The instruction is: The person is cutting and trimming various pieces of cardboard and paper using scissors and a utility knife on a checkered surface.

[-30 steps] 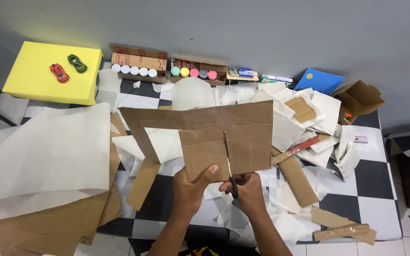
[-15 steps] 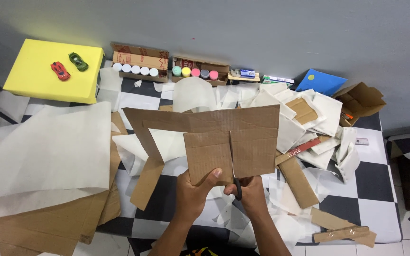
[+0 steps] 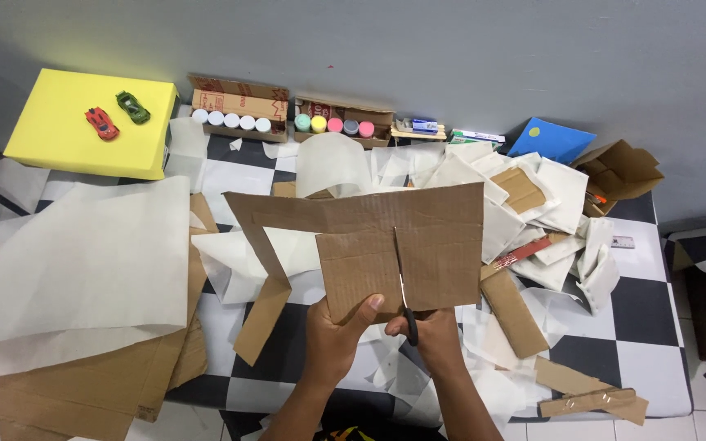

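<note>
Two bare hands and forearms

The left hand and right hand wear no gloves, rings or sleeves.

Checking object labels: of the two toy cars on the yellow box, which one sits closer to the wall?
The green toy car. It sits farther back on the yellow box, right of the red toy car, which lies nearer the box's middle.
</note>
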